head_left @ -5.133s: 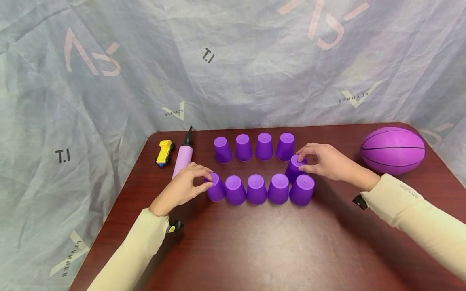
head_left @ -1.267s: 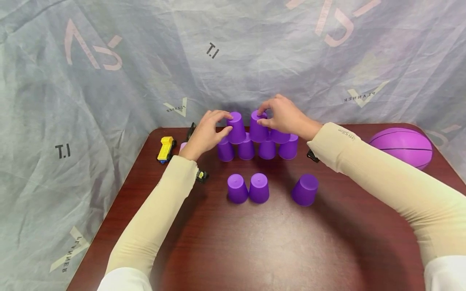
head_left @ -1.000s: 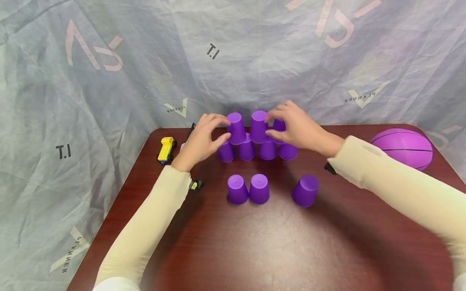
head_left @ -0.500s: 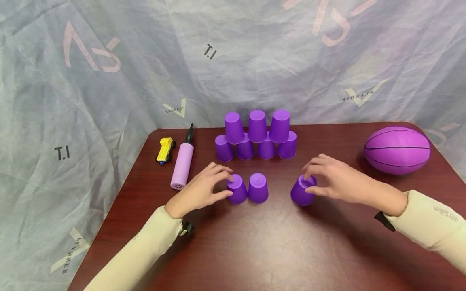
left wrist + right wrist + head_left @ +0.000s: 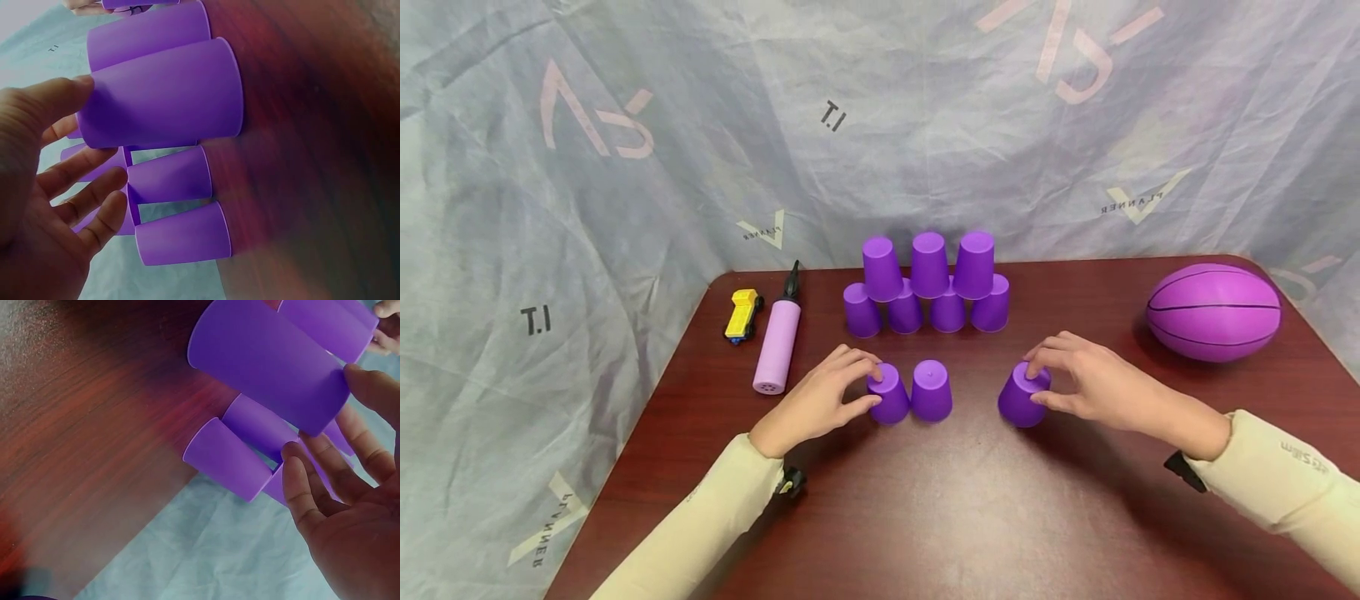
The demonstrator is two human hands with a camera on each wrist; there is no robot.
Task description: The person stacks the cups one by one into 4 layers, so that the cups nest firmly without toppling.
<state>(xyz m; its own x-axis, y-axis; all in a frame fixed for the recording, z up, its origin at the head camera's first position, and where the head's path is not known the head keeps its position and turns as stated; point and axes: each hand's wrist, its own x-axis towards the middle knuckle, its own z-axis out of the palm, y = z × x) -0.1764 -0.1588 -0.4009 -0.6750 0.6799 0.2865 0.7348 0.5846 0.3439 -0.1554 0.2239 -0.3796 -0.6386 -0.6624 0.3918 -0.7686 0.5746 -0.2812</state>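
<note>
My left hand pinches the base of an upside-down purple cup; in the left wrist view its thumb presses the edge of that cup. Close to its right is a second inverted cup. Over on the right, my right hand pinches another inverted cup by its base, thumb against the near side in the right wrist view. All three stand on the table. Behind them, a lower row of inverted cups carries three more cups on top, each bridging two below.
A yellow toy truck and a pink hand pump with a black nozzle lie at the left. A purple ball with black lines rests at the right. Grey printed cloth hangs behind the brown table.
Several front cups have gone to the back, where three now form a second level. Both hands released the upper cups, came back toward the front and took hold of the two outer cups.
</note>
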